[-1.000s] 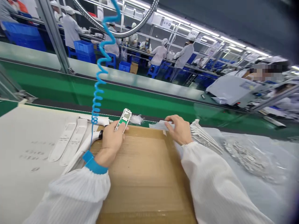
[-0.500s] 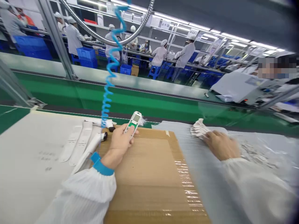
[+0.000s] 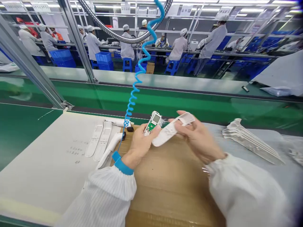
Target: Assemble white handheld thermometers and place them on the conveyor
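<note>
My left hand (image 3: 139,143) is closed around a white handheld device (image 3: 151,123), whose green circuit board and small grey display face up. A blue wrist strap (image 3: 122,163) circles that wrist. Between the thumb and fingers of my right hand (image 3: 197,137) is a white plastic cover (image 3: 167,133) with a rectangular window at its upper end. The cover is tilted, its lower end close beside the device. Both are held above a brown cardboard box (image 3: 170,186). On the right lies a stack of white covers (image 3: 252,140).
Two white covers (image 3: 103,142) lie left of the box, beside white handheld units (image 3: 111,148). A blue coiled cord (image 3: 134,85) hangs in front of me. Behind the bench runs a green belt (image 3: 170,107). Several people in white coats work at a far line.
My right hand has come from the stack on the right toward the left hand, now carrying a white cover. The left hand still holds the device. The camera view has shifted.
</note>
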Demonstrator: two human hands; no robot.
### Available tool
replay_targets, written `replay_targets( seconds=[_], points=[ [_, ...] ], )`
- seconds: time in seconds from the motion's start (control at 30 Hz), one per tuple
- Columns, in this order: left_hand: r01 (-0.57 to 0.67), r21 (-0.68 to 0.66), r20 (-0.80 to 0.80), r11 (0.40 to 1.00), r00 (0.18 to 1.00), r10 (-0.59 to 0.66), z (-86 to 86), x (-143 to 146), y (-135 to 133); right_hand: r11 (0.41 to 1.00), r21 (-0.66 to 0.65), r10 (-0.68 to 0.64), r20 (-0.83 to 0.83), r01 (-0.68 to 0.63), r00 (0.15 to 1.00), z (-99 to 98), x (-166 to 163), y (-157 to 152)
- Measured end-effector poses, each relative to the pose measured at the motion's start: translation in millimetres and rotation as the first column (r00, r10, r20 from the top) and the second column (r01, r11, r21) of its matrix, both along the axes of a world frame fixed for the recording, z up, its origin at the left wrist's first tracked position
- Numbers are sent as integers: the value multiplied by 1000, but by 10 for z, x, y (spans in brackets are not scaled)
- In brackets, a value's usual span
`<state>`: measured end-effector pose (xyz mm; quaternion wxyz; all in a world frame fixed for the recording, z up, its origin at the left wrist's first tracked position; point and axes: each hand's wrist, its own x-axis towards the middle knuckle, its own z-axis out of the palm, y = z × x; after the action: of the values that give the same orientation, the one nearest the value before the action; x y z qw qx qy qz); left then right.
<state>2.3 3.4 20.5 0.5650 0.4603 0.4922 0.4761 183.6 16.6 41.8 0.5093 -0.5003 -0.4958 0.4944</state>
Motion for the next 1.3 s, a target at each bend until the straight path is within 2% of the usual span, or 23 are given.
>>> replay_targets(
  seconds=[0.07,0.13,0.23,0.33,0.4,0.43,0.53,0.63,0.73,0.9,1.0,1.07,1.13,1.23,1.3],
  points=[
    [-19,5,10,1000,1000,19,-8,-14,5,999,3,47,-143,-47,989,-124,-259,-7],
    [-21,-43,38,999,999,23,-5,-33,15,991,30,134,-177,-131,975,-221,-342,-35],
    [4,-163,75,987,997,8,6,-58,38,963,54,270,-137,-265,953,-304,-252,-66],
    [53,-178,45,983,998,-45,3,-68,59,960,81,275,-108,-267,955,-354,-105,-47],
    [30,-121,-23,992,999,-33,-13,-68,68,964,100,258,-112,-247,960,-384,-41,-18],
    [-17,-75,-81,997,997,11,-23,-68,70,967,101,246,-120,-234,962,-396,-21,-4],
    [-143,169,-278,975,942,187,-52,-61,55,983,66,178,-157,-169,971,-416,4,23],
    [-41,372,-384,927,903,194,-71,-29,7,990,46,138,-202,-131,970,-403,1,27],
    [47,423,-421,905,895,151,-91,16,-43,988,56,156,-227,-147,961,-382,0,26],
    [90,423,-403,902,910,98,-109,42,-69,990,60,139,-230,-128,963,-403,17,30],
    [182,470,-486,864,870,81,-93,51,-92,995,28,97,-291,-93,952,-381,-14,24],
    [237,497,-568,835,816,106,-86,69,-117,998,-38,38,-424,-60,905,-312,-67,10],
    [304,486,-649,819,753,106,-96,102,-151,987,-152,-51,-568,-43,821,-219,-133,-13],
    [436,412,-735,800,678,9,-141,194,-228,939,-336,-194,-687,-69,701,-115,-209,-56],
    [503,377,-784,778,620,-21,-162,276,-290,911,-402,-261,-736,-94,625,-101,-221,-81]
  ],
)
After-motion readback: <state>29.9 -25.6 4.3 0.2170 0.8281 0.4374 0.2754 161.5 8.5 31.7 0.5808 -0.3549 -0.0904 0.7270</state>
